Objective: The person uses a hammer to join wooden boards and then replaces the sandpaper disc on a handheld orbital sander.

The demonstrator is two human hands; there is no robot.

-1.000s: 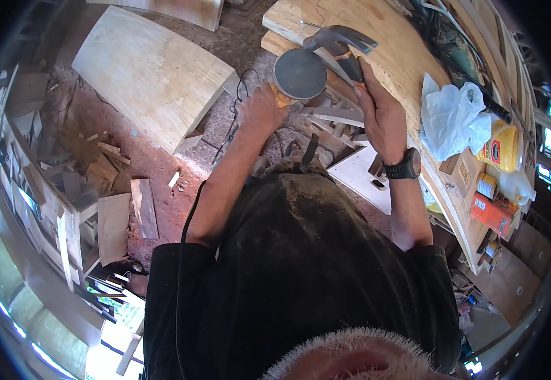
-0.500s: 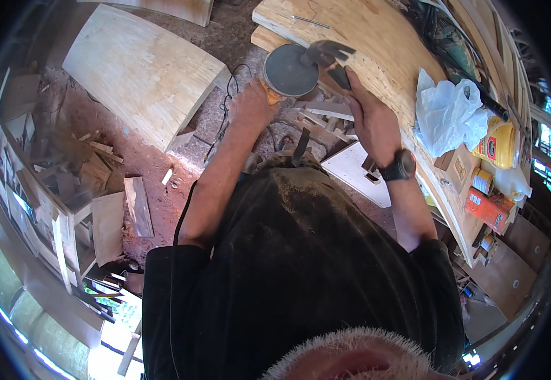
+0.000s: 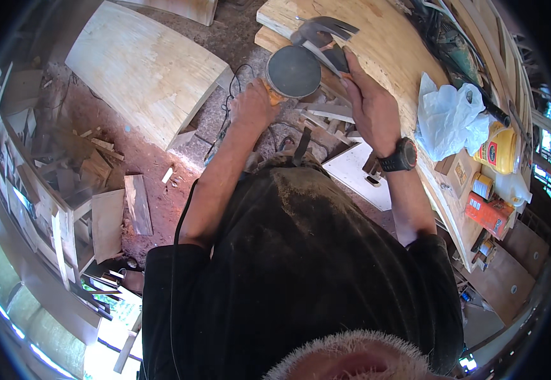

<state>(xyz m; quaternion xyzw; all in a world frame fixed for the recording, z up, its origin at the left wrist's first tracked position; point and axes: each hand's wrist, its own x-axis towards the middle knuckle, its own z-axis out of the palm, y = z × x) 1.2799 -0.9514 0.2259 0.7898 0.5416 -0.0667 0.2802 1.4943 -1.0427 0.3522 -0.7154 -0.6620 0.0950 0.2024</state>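
My left hand is closed round the orange body of what looks like a power sander, its round grey pad turned up toward me. A claw hammer is in my right hand, fingers wrapped round its dark and orange handle. The hammer's steel head is just beyond the pad's upper right edge, over the near end of the wooden workbench. Whether the hammer touches the pad I cannot tell. Most of the sander's body is hidden by my hand and the pad.
At right on the bench lie a white plastic bag, a yellow jug and an orange-red can. A pale wooden panel stands at left, near wood offcuts on the reddish floor. A dark cable hangs beside my left hand.
My right hand has moved the hammer's head up and away from the sanding pad's right edge, and my wrist has turned. The sander has barely shifted.
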